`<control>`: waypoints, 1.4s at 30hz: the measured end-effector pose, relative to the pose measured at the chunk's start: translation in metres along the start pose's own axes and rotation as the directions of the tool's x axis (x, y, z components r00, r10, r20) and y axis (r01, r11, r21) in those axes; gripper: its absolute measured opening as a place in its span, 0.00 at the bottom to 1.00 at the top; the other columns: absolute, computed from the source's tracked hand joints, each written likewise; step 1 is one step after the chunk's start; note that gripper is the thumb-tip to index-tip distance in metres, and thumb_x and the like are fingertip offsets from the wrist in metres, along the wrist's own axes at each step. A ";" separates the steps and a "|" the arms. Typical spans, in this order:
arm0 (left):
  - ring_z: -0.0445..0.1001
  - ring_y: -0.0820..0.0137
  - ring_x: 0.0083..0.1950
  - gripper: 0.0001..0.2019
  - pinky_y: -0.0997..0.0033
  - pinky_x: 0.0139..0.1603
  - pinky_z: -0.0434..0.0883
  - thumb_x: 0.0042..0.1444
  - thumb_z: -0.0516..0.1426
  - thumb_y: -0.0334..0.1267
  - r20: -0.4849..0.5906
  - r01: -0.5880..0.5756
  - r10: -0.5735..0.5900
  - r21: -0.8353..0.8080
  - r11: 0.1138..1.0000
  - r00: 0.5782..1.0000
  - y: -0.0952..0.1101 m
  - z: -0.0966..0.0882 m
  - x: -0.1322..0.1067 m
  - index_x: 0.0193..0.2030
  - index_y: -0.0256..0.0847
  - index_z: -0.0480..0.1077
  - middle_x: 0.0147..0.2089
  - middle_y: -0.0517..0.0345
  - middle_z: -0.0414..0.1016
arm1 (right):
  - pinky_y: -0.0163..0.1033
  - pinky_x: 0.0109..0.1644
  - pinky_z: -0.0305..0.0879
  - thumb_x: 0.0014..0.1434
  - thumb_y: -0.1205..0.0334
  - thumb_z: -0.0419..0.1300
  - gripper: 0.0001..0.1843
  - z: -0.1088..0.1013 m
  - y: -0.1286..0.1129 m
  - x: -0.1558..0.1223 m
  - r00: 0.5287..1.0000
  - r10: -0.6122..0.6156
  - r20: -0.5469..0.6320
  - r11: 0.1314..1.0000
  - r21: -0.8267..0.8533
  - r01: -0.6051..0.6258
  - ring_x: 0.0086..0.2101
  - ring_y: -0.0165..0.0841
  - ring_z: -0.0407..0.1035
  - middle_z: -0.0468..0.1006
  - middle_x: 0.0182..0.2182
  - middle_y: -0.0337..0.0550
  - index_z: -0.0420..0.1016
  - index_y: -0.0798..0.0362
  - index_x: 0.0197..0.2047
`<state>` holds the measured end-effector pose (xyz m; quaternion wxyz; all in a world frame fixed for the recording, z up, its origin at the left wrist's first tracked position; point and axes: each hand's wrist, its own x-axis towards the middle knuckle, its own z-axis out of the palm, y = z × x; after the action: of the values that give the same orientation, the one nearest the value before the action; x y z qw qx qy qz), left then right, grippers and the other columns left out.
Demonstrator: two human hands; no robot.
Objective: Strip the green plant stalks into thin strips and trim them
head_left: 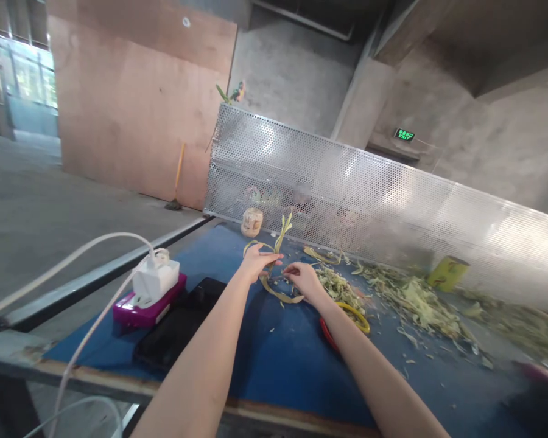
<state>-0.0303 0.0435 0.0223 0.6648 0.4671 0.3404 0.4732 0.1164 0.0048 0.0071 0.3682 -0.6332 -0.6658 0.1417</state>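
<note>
My left hand (257, 263) is closed on an upright stem of pale green leaf strips (283, 234), its fingers pointing right. A long flat yellowish strip (281, 297) hangs from it and curves over the blue table toward my right hand (305, 281). The right fingers are pinched together just right of the stem, and what they hold is too small to make out. A pile of shredded leaf strips (338, 286) lies beside the right hand. Partly hidden by my right forearm are a yellow loop (357, 317) and a red loop (327, 334), which look like scissor handles.
On the left stand a purple power strip (139, 311) with a white charger (155, 278) and cables, and a black phone-like slab (178, 331). A roll of twine or tape (252, 222) sits at the back. More scraps (415, 304) and a yellow-green box (448, 274) lie right, before a perforated metal panel (369, 188).
</note>
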 end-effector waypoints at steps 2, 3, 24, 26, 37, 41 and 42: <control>0.75 0.65 0.36 0.44 0.72 0.28 0.64 0.39 0.65 0.34 -0.006 -0.011 0.011 -0.015 1.000 1.000 -0.001 -0.001 0.000 0.61 0.36 0.45 0.40 0.44 0.76 | 0.37 0.31 0.68 0.50 0.64 0.53 0.06 -0.002 -0.007 0.002 1.000 0.022 -0.016 0.991 0.131 -0.020 0.29 0.33 0.72 0.76 0.27 0.43 0.70 0.55 0.30; 0.75 0.65 0.36 0.44 0.72 0.27 0.64 0.38 0.65 0.34 -0.009 -0.013 0.013 -0.026 1.000 1.000 -0.002 -0.002 0.000 0.61 0.35 0.45 0.40 0.44 0.76 | 0.37 0.30 0.68 0.51 0.61 0.52 0.08 -0.003 -0.010 0.003 0.999 0.028 -0.025 0.983 0.181 -0.023 0.30 0.33 0.72 0.76 0.28 0.44 0.68 0.55 0.32; 0.73 0.76 0.22 0.35 0.75 0.33 0.71 0.46 0.57 0.21 -0.228 -0.424 0.375 -0.232 0.876 0.899 0.016 -0.005 0.001 0.61 0.34 0.47 0.25 0.60 0.76 | 0.34 0.28 0.65 0.44 0.71 0.57 0.03 -0.046 -0.070 0.080 0.975 -0.213 -0.060 0.974 -0.094 0.207 0.24 0.28 0.67 0.72 0.20 0.37 0.70 0.55 0.22; 0.73 0.75 0.22 0.37 0.74 0.33 0.71 0.46 0.57 0.22 -0.218 -0.417 0.374 -0.206 0.885 0.901 0.016 -0.004 0.002 0.62 0.33 0.45 0.25 0.59 0.76 | 0.33 0.26 0.64 0.40 0.73 0.59 0.06 -0.050 -0.065 0.080 0.980 -0.188 -0.069 0.976 -0.120 0.179 0.23 0.28 0.65 0.70 0.17 0.36 0.69 0.54 0.18; 0.75 0.73 0.25 0.38 0.72 0.36 0.71 0.45 0.60 0.27 -0.054 -0.445 0.442 -0.080 0.892 0.895 0.016 0.000 -0.003 0.62 0.33 0.46 0.29 0.55 0.77 | 0.29 0.20 0.60 0.44 0.63 0.60 0.06 -0.103 -0.084 0.019 0.978 -0.207 0.010 0.952 0.233 0.199 0.20 0.24 0.62 0.71 0.20 0.38 0.72 0.55 0.29; 0.75 0.72 0.27 0.39 0.72 0.37 0.70 0.45 0.60 0.28 0.029 -0.415 0.418 -0.078 0.906 0.908 0.015 0.007 -0.005 0.62 0.34 0.47 0.30 0.54 0.77 | 0.29 0.21 0.60 0.43 0.62 0.60 0.05 -0.075 -0.054 -0.031 0.863 -0.142 0.484 0.983 0.168 0.067 0.21 0.26 0.64 0.73 0.21 0.38 0.74 0.54 0.26; 0.76 0.72 0.28 0.39 0.72 0.36 0.70 0.45 0.61 0.29 0.039 -0.400 0.404 -0.079 0.913 0.914 0.014 0.009 -0.005 0.62 0.33 0.46 0.31 0.53 0.77 | 0.30 0.22 0.61 0.43 0.62 0.60 0.06 -0.069 -0.047 -0.039 0.848 -0.125 0.516 0.985 0.167 0.044 0.22 0.27 0.65 0.73 0.21 0.38 0.75 0.54 0.27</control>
<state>-0.0281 0.0375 0.0389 0.5783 0.5165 0.2020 0.5983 0.1251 -0.0589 0.0730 0.2248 -0.5114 -0.7559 0.3415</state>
